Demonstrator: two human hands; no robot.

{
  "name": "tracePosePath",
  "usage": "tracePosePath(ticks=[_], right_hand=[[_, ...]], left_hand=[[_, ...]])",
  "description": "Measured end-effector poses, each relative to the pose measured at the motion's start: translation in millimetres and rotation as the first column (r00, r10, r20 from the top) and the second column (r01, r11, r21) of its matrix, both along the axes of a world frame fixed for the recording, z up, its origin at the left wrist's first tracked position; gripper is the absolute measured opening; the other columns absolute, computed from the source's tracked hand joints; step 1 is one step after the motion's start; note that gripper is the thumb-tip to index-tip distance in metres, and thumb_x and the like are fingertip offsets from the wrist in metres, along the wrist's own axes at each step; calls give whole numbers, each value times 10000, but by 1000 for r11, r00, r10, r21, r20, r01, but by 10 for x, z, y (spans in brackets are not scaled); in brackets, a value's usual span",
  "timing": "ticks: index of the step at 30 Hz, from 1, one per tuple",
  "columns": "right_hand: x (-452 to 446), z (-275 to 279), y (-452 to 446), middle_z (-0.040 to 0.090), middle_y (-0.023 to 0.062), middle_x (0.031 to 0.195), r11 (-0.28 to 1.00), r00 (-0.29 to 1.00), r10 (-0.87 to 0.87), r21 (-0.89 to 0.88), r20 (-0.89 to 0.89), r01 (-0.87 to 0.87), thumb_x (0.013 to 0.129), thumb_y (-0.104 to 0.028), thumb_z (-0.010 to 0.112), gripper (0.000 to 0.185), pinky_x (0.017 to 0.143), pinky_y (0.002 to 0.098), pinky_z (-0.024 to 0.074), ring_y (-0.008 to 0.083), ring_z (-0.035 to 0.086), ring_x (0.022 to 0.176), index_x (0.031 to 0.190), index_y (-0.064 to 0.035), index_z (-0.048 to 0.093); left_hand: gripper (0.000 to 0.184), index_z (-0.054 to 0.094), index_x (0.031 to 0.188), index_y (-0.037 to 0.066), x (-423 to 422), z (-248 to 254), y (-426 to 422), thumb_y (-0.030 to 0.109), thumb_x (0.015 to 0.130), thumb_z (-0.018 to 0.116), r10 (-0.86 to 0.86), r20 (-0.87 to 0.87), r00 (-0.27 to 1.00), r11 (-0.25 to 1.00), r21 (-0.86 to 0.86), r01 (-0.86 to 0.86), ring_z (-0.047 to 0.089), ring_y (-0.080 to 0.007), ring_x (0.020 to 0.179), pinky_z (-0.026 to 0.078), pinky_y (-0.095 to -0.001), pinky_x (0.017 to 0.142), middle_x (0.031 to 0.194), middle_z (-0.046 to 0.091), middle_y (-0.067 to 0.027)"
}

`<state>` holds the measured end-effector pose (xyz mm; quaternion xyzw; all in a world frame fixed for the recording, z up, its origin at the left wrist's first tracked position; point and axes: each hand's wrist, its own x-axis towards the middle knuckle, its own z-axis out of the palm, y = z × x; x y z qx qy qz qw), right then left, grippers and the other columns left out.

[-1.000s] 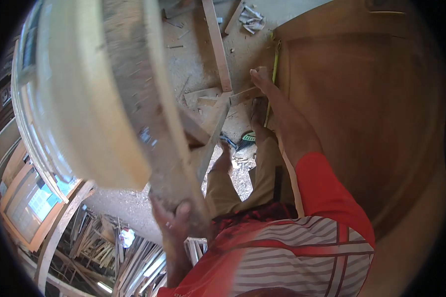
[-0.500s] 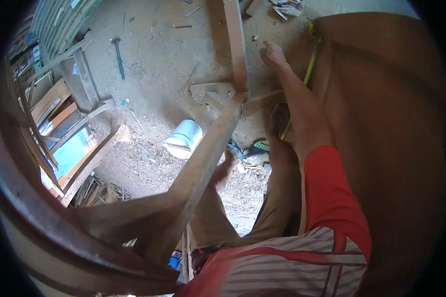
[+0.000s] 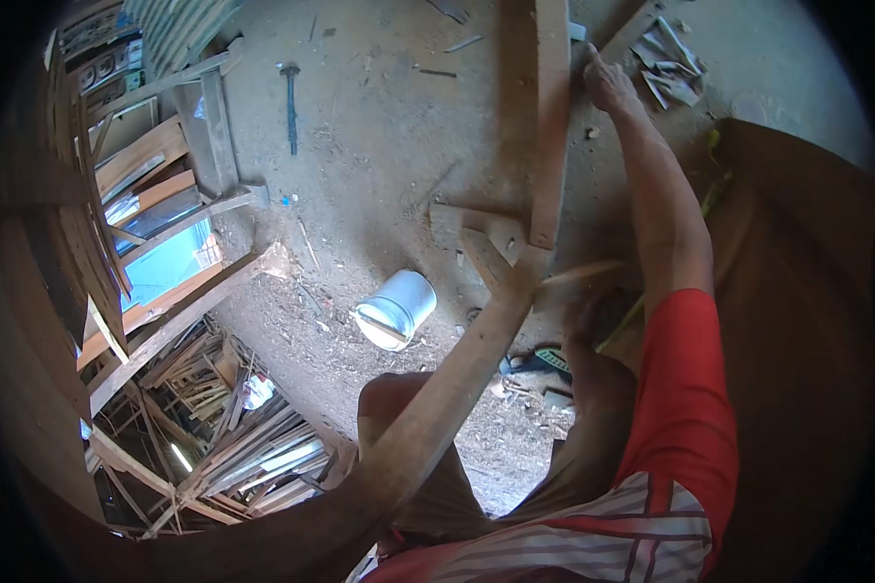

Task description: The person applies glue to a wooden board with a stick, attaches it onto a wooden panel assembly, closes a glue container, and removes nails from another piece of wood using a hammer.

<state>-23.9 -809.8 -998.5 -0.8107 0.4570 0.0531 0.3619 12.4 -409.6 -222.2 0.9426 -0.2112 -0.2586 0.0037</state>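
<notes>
My right hand point(image 3: 611, 85) reaches out at the end of a long bare forearm, beside a long wooden beam point(image 3: 551, 117). One finger stretches forward and the others look partly bent. Its tip comes close to a small pale object point(image 3: 578, 32) at the beam's right side; whether they touch I cannot tell. No held thing shows in this hand. My left hand is out of sight. In front of my body a thick wooden piece point(image 3: 457, 389) slants up to the beam, with a short angled wooden piece point(image 3: 484, 257) at the joint.
A white bucket point(image 3: 408, 296) lies tipped on the dirt floor. A hammer point(image 3: 291, 107) lies further left. Crumpled scraps point(image 3: 669, 63) lie beyond my hand. Stacked wood strips point(image 3: 253, 457) fill the lower left. A large brown surface point(image 3: 797, 340) stands at right, near a green-soled sandal point(image 3: 554, 360).
My right hand has reached further forward, close to the pale object by the beam. My view has shifted, bringing more of the wood pile at lower left into sight.
</notes>
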Motion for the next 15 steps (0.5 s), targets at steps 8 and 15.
tracePosePath(ticks=[8,15], right_hand=[[-503,171,343,671,324,1101,958,956,-256,-97,141,270,979,-218,590,293,886,575,515,538,638,1040,1225,-70,532],[-1401,1528,1252,687,184,1069,701,632,-689,547,354,458,920,-191,667,478,786,400,527,298,671,923,1346,-32,520]], left_hand=[[766,502,1386,-77,-4,23,55,528,933,628,17,-33,999,1000,7,-17,592,-259,1187,474,-390,1011,1278,616,-186],[661,533,1367,-68,-62,260,239,453,970,622,-32,-96,995,994,-105,22,605,-249,1167,477,-384,1009,1255,637,-176]])
